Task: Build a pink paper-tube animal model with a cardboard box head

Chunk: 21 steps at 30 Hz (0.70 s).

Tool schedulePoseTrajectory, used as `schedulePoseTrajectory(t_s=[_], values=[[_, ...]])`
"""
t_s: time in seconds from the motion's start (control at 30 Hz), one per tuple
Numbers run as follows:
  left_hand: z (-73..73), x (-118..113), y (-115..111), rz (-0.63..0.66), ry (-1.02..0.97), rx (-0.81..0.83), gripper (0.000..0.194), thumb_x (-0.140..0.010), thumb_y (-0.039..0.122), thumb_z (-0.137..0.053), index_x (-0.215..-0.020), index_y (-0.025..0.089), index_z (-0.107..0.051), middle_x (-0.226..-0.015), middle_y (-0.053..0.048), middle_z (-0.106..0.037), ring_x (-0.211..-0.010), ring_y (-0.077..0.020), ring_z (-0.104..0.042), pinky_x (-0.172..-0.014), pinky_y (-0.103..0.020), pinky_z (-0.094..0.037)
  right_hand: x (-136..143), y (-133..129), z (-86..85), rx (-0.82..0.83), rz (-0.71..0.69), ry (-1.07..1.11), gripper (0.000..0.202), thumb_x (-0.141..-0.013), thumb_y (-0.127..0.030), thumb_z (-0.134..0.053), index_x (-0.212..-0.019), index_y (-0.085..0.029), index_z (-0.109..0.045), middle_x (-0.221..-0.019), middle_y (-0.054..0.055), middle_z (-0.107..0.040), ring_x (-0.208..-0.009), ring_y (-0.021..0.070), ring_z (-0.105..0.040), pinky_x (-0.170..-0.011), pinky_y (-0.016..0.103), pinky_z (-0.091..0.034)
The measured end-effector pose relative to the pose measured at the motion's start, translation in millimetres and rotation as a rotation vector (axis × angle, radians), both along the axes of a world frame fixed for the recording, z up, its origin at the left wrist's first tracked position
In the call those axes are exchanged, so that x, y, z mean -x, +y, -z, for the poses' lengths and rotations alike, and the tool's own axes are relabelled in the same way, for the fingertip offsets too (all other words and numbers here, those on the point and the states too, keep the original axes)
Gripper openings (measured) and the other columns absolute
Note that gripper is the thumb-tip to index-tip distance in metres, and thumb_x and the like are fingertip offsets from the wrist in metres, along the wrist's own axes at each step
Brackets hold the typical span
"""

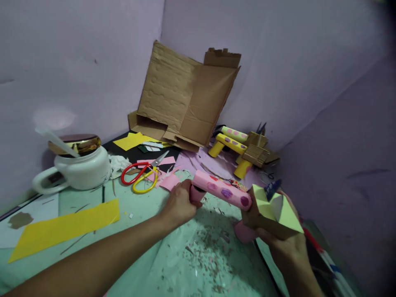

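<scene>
Between my hands is a pink paper-tube figure (227,192) with purple spots and pink tube legs. My left hand (181,204) is closed around the leg at its left end. At the other end, my right hand (286,247) grips the small cardboard box (255,218) joined to the tube. Pale yellow-green folded paper (278,212) sits on top of this box, and a dark blue pointed piece (272,189) stands up from it. Some of my right fingers are hidden behind the box. A second pink leg (244,232) shows below it.
Scissors (151,169) with red and yellow handles lie near pink scraps. A white mug (83,169) stands left, behind a yellow paper strip (68,227). A cardboard box (188,95) leans on the wall, beside yellow spotted tube figures (230,143). Shavings litter the green cover (204,255).
</scene>
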State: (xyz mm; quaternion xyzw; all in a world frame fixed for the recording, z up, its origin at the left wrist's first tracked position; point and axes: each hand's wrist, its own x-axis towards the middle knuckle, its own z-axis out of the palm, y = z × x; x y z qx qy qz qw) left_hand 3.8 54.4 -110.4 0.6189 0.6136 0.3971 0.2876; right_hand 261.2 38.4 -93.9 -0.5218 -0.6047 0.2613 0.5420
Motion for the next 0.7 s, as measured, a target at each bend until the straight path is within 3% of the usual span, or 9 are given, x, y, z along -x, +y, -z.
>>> schedulePoseTrajectory(t_s=[0.07,0.17,0.4,0.5,0.57,0.63,0.7], values=[[-0.3,0,0,0.001,0.012,0.008,0.037,-0.061,0.018,-0.065,-0.096,0.017,-0.055,-0.091,-0.008,-0.062,-0.085,-0.0248,-0.059,-0.071,-0.034,-0.045,3,-2,-1.1,0.042,0.002,0.02,0.103,-0.048,-0.042,-0.081,-0.137,-0.029,-0.031,-0.136,0.012,-0.044,-0.116,0.0442,-0.045,-0.092,0.063,-0.037],[-2.7,1,-1,0.027,0.022,0.015,0.043,-0.061,0.018,-0.065,-0.103,0.017,-0.053,-0.097,-0.009,-0.062,-0.089,-0.0253,-0.059,-0.075,-0.036,-0.045,4,-3,1.6,0.027,-0.033,0.076,0.101,-0.048,-0.047,-0.081,-0.135,-0.024,-0.035,-0.129,0.014,-0.051,-0.112,0.0418,-0.05,-0.087,0.058,-0.043],[-8.9,4,-3,0.077,0.023,0.016,0.04,-0.062,0.023,-0.063,-0.101,0.016,-0.053,-0.09,-0.007,-0.063,-0.079,-0.0238,-0.061,-0.069,-0.036,-0.047,-2,0,12.0,0.009,-0.087,0.151,0.097,-0.047,-0.047,-0.083,-0.13,-0.022,-0.04,-0.125,0.015,-0.056,-0.11,0.0385,-0.054,-0.087,0.052,-0.046],[-6.9,5,-1,0.108,-0.071,0.004,0.05,-0.062,0.024,-0.066,-0.109,0.016,-0.05,-0.095,-0.008,-0.062,-0.084,-0.0242,-0.061,-0.073,-0.037,-0.048,-2,0,11.9,0.03,-0.123,0.181,0.095,-0.047,-0.044,-0.084,-0.129,-0.023,-0.041,-0.123,0.014,-0.057,-0.109,0.0374,-0.055,-0.086,0.051,-0.047],[-7.3,7,0,0.137,-0.159,-0.007,0.066,-0.06,0.027,-0.069,-0.12,0.016,-0.044,-0.108,-0.012,-0.059,-0.095,-0.0262,-0.058,-0.08,-0.039,-0.048,-2,0,11.5,0.045,-0.136,0.195,0.093,-0.048,-0.043,-0.084,-0.129,-0.024,-0.041,-0.121,0.013,-0.059,-0.108,0.0363,-0.056,-0.085,0.05,-0.047],[-10.3,12,0,0.165,-0.248,-0.02,0.079,-0.061,0.034,-0.071,-0.129,0.016,-0.036,-0.12,-0.014,-0.053,-0.107,-0.0281,-0.053,-0.088,-0.041,-0.044,-1,-1,11.9,0.052,-0.141,0.208,0.089,-0.05,-0.042,-0.083,-0.128,-0.024,-0.043,-0.119,0.012,-0.06,-0.107,0.0356,-0.056,-0.086,0.05,-0.047],[-15.4,19,-1,0.163,-0.349,-0.061,0.08,-0.066,0.043,-0.067,-0.133,0.016,-0.033,-0.126,-0.015,-0.049,-0.114,-0.0287,-0.048,-0.094,-0.043,-0.04,-1,0,13.0,0.042,-0.137,0.216,0.085,-0.051,-0.042,-0.083,-0.126,-0.023,-0.045,-0.117,0.011,-0.061,-0.108,0.0353,-0.056,-0.087,0.049,-0.046]])
